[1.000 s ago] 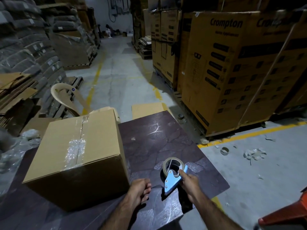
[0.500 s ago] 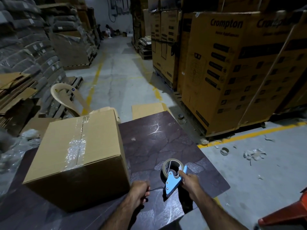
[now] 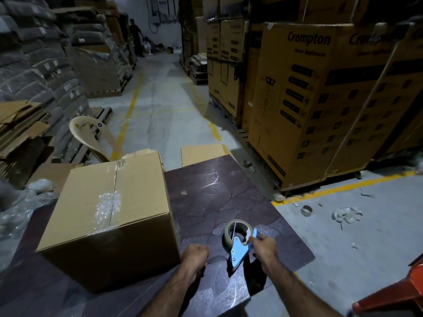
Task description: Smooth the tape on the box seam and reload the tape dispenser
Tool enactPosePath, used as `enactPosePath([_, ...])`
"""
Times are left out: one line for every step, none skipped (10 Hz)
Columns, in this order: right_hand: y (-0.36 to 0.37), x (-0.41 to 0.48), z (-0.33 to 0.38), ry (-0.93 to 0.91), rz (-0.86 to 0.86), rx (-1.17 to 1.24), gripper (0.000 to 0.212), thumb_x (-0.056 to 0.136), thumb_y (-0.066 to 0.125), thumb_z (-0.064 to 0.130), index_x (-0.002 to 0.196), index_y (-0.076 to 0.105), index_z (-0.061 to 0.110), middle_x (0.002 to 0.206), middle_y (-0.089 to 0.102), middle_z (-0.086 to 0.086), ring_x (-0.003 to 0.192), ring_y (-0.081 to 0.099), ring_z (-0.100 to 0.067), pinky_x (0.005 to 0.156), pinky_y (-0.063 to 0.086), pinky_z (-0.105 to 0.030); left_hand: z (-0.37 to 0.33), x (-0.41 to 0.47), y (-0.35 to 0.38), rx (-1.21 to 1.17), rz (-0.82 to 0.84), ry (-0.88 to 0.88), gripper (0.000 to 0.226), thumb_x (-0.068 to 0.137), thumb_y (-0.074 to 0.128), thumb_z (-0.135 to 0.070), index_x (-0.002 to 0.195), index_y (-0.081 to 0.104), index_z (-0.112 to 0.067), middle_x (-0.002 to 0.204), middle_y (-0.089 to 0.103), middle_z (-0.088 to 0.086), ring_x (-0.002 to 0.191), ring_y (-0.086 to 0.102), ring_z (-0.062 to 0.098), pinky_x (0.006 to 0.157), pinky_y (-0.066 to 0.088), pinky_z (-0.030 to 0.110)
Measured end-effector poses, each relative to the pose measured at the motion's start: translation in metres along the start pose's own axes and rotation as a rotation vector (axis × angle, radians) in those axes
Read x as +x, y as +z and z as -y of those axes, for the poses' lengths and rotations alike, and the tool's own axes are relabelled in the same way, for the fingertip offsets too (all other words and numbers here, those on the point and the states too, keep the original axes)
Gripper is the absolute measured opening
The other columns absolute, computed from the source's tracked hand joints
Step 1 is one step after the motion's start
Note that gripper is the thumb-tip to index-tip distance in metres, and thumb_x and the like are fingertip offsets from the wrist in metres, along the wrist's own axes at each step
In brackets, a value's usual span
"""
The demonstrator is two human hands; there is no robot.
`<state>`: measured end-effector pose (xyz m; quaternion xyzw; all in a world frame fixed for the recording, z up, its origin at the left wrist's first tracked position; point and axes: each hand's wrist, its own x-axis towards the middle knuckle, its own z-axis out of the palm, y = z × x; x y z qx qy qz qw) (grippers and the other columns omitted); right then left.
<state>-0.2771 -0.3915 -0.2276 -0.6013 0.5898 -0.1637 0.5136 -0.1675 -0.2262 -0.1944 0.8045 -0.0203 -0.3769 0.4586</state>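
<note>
Half the tape roll (image 3: 226,236) behind dispenser (image 3: 238,252)

The cardboard box (image 3: 142,191) is plain tan, with clear, glossy, wrinkled tape (image 3: 107,207) down its seam; the surface (image 3: 217,191) is dark purplish-brown, veined with pale marbling. The tape dispenser (image 3: 238,251) is light blue and its tape roll (image 3: 226,235) beige. The floor (image 3: 160,106) is grey with yellow lines (image 3: 343,187), the stacked cartons (image 3: 320,110) are tan with dark lettering and rows of black labels, and the chair (image 3: 91,131) is cream.
</note>
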Motion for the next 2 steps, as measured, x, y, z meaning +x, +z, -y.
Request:
enactPosePath([-0.008,-0.014,0.016,-0.051,-0.022,-0.054,0.018,0.084,0.068,0.018,0.090,0.071,0.002,0.081,0.070,-0.014,0.078,0.065,-0.030,0.068,0.048,-0.032,-0.007,-0.007,-0.002,0.054,-0.046,0.040,0.016,0.086,0.062,-0.018,0.072,0.069,-0.013,0.061,0.064,0.006,0.053,0.057,0.022,0.053,0.049,0.029])
enactPosePath([-0.012,-0.023,0.032,-0.122,-0.056,-0.083,0.033,0.086,0.067,0.021,0.113,0.066,0.001,0.109,0.069,-0.018,0.105,0.062,-0.033,0.086,0.047,-0.035,-0.019,-0.015,-0.005,0.121,-0.105,0.145,0.016,0.088,0.063,-0.024,0.074,0.067,-0.018,0.073,0.067,0.001,0.069,0.060,0.017,0.063,0.048,0.024])
